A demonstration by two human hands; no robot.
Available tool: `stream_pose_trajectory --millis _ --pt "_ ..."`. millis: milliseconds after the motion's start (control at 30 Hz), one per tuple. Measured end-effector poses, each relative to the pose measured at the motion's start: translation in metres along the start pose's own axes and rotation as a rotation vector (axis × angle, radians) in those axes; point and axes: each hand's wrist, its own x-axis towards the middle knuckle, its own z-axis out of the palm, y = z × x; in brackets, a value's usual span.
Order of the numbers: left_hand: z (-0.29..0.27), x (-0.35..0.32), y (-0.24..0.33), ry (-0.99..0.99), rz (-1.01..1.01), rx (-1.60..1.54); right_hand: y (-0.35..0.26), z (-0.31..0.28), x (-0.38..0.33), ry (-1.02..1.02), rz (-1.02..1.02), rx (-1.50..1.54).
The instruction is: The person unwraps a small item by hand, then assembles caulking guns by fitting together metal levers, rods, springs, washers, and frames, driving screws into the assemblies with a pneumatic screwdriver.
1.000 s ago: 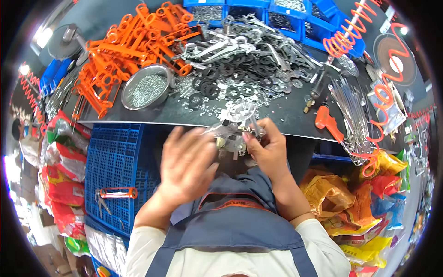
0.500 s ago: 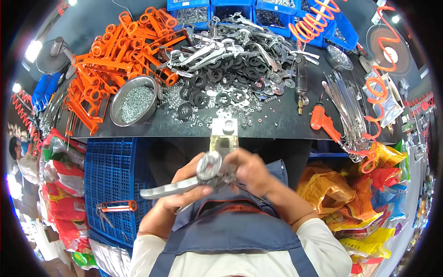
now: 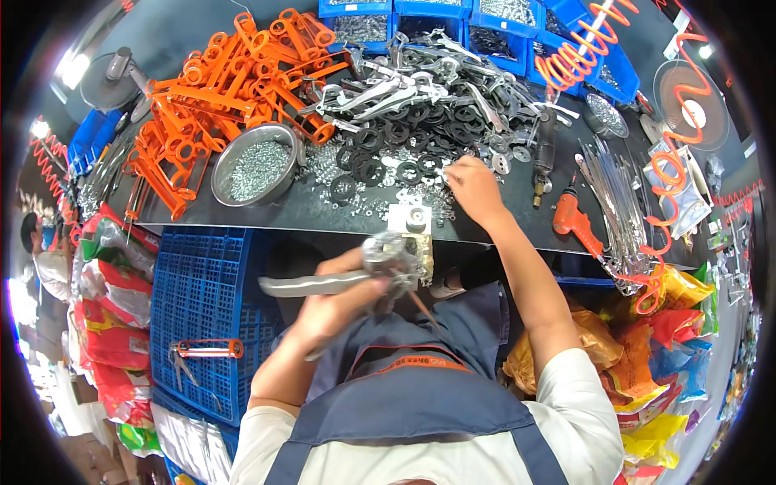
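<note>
My left hand (image 3: pixel 333 311) is wrapped round a silver-grey metal caulking gun handle (image 3: pixel 307 285). A round metal end on it, blurred by motion, is just in front of the table edge, beside a small metal fixture block (image 3: pixel 399 217). The handle's long lever points left. My right hand (image 3: pixel 477 190) reaches over the table, its fingers pinched together at the small metal parts (image 3: pixel 436 196) next to the black rings (image 3: pixel 372 171). What those fingertips hold, if anything, is too small to make out.
Orange caulking gun frames (image 3: pixel 198 105) are piled at the left, behind a bowl of small metal parts (image 3: pixel 257 171). Metal handles (image 3: pixel 412 85) heap at the back, before blue bins (image 3: pixel 360 28). An orange power tool (image 3: pixel 575 220) and thin rods (image 3: pixel 610 206) lie right. A blue crate (image 3: pixel 198 283) stands lower left.
My right hand has left the caulking gun handle and moved forward to the small parts on the table. My left hand still holds the handle. The whole view has shifted slightly.
</note>
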Motion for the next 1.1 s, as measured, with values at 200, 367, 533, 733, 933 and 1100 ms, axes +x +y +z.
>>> stream_pose_trajectory --millis 200,367,533,733,933,1100 --pt "0.023 0.017 -0.016 0.022 0.003 -0.149 -0.109 -0.093 -0.042 0.109 -0.316 0.501" --pt "0.032 0.021 -0.02 -0.018 0.137 -0.251 -0.11 -0.094 -0.047 0.012 -0.604 0.27" --pt "0.019 0.02 -0.032 -0.012 0.359 0.115 -0.098 -0.099 -0.045 -0.022 -0.599 0.553" --pt "0.02 0.018 -0.027 -0.005 0.485 0.267 -0.119 -0.06 -0.069 -0.286 0.189 1.293" --pt "0.022 0.007 -0.07 -0.125 0.393 0.383 -0.109 -0.047 -0.124 -0.478 0.382 1.432" --pt "0.029 0.011 -0.08 -0.081 0.432 0.294 -0.051 -0.083 -0.076 -0.001 0.402 0.896"
